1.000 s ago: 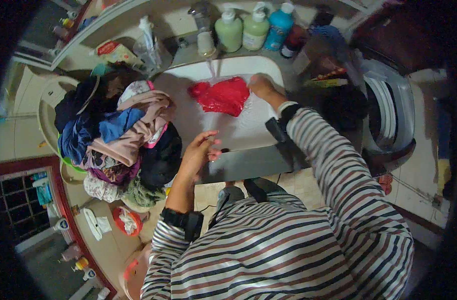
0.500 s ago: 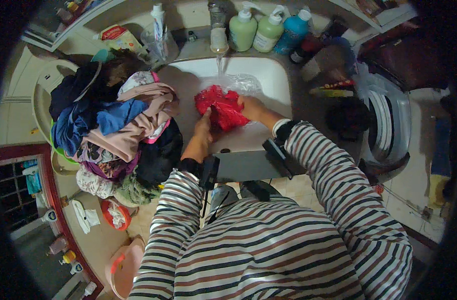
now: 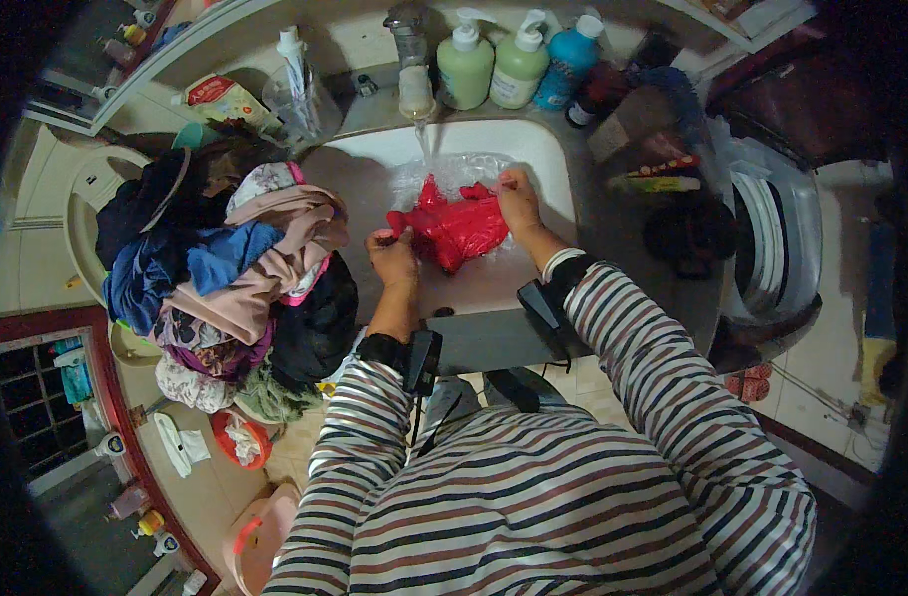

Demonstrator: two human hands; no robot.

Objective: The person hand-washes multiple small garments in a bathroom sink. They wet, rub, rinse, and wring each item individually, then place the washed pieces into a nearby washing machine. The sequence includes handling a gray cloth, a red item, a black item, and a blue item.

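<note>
A wet red cloth [image 3: 457, 230], perhaps a small garment, is stretched between my hands in the white sink [image 3: 558, 189]. My left hand [image 3: 392, 256] pinches its left edge. At the upper right side, my right hand [image 3: 520, 203] grips the cloth with curled fingers. Water runs from the faucet [image 3: 415, 91] behind the cloth and splashes into the basin. The cloth's lower part hangs down near the water, and I cannot tell its exact kind.
A tall heap of clothes [image 3: 226, 258] stands left of the sink. Several pump bottles [image 3: 519, 65] line the back ledge, beside a cup with a toothpaste tube [image 3: 297, 74]. Right of the sink are a yellow tube [image 3: 663, 184] and a dark bundle [image 3: 692, 233].
My hands have moved apart, spreading the bunched red cloth wider. My left hand has shifted to its left edge, and my right hand has moved slightly right.
</note>
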